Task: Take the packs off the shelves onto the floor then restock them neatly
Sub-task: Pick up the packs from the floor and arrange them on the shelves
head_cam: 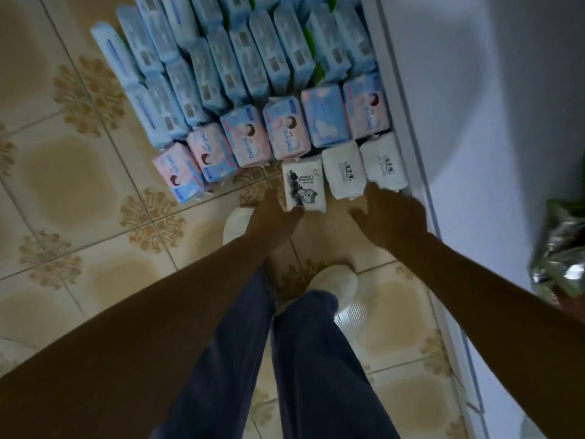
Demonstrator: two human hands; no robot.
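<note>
Nearest the lens: two dark-blue trouser legs [285, 375], with bare forearms reaching forward and down on either side.

Tiled floor [79, 185]: beige with brown floral motifs, and it carries all the stock in view.

White shelf unit [474, 106]: runs up the right side. Its base edge touches the right end of the pack rows.

Light-blue packs [221, 64]: the largest block, standing on edge in tight slanted rows at the far end.

Pink-and-blue packs [285, 131]: one row of six, just nearer than the blue block.

Foil bag [560, 248]: silver-green, at the right frame edge. Its support is not visible.

Two pale slippers [332, 280]: planted just short of the nearest row.

Two plain white packs [343, 172] and one printed white pack [304, 185]: nearest row, side by side against the shelf base.

Left hand [272, 220]: grip clamped on the near-left corner of the printed white pack, fingers on its side and thumb along its near edge.

Right hand [392, 217]: grip apart, fingers spread, tips touching the near edge of the plain white packs.

Judgement: unloading looks nearly or fully done. This is either setting down the last row or the first pickup for restocking; I cannot tell which. If restocking, the next move calls for closing the right grip, lifting the white packs together and keeping them square.
</note>
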